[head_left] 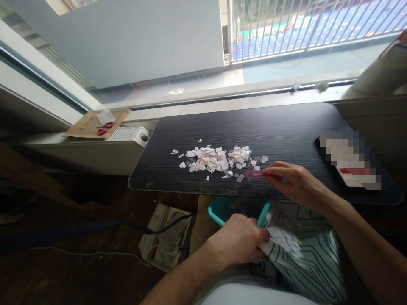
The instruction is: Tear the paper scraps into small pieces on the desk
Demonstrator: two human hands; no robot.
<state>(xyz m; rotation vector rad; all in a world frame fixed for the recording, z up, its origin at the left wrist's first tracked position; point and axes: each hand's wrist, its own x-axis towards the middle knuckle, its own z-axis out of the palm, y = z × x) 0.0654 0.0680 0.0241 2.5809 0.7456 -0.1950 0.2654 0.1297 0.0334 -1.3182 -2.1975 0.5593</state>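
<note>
A heap of small white and grey paper scraps (216, 159) lies on the dark desk (286, 127). My right hand (295, 182) rests on the desk near its front edge, fingers pinched on a small pink strip (252, 174) just right of the heap. My left hand (238, 239) is below the desk over my lap, closed on a bunch of white paper scraps (282, 241) lying on striped cloth (314, 262).
A teal bin (219, 212) stands under the desk. A power strip with cables (165, 241) lies on the floor. Red scissors (103, 128) rest on a brown envelope (85, 127) on the left sill. A blurred flat object (349, 163) sits on the desk's right.
</note>
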